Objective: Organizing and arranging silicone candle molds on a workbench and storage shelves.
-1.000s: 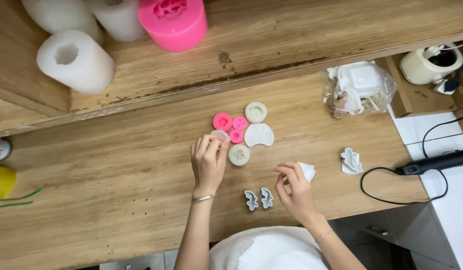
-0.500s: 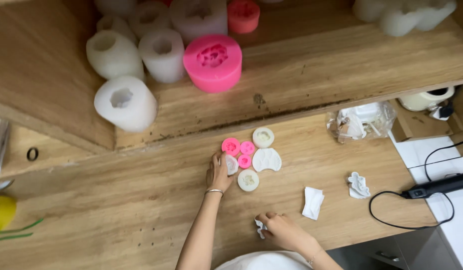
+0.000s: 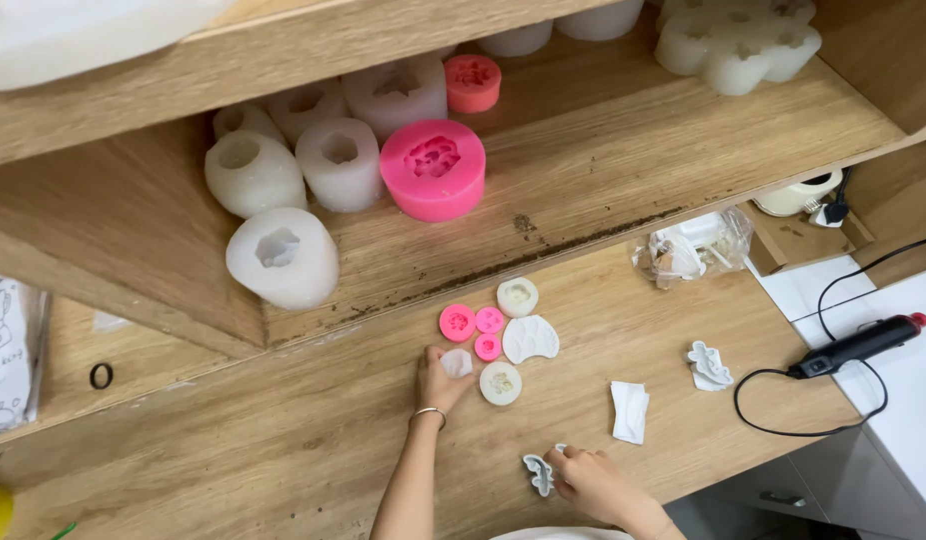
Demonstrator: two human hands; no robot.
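Left hand: fingers clamped on a small translucent mould, beside pink moulds.
Right hand: fingers together, touching a small white leaf mould on the wooden table.

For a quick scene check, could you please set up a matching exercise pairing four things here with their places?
Things:
1. large pink mould
2. black-handled tool
3. left hand
4. right hand

Places:
A. near the table's front edge, by a small white leaf-shaped mould
B. on the wooden shelf
C. on the white surface at right
D. touching a small pale mould

Pairs: 1-B, 2-C, 3-D, 4-A
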